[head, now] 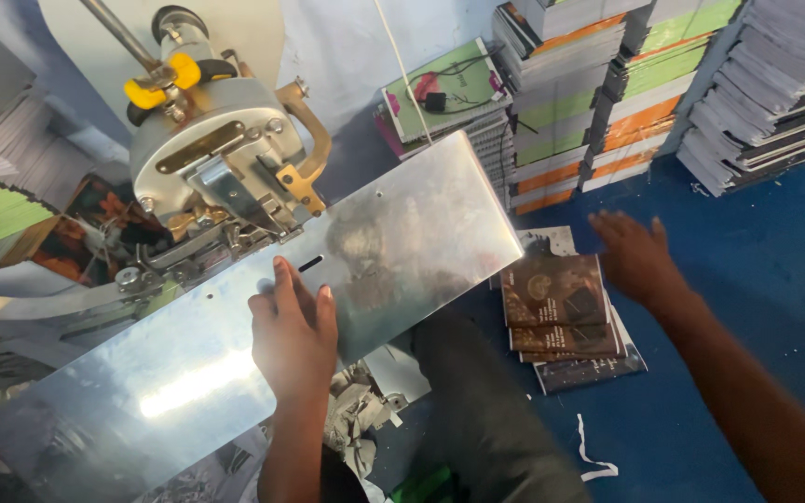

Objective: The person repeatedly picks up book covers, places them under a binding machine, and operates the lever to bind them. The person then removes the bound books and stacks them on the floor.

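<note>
The left hand (293,333) is laid flat, fingers spread, on the shiny metal table (188,373) of a stitching machine (216,158). The right hand (635,256) is held open just above a small pile of dark brown booklets (556,303) on the blue floor (757,279). Tall stacks of books (626,84) are seen behind.

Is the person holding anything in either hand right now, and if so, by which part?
Nothing is held. The left hand rests flat on the shiny metal plate; the right hand hovers open over the dark booklets.
</note>
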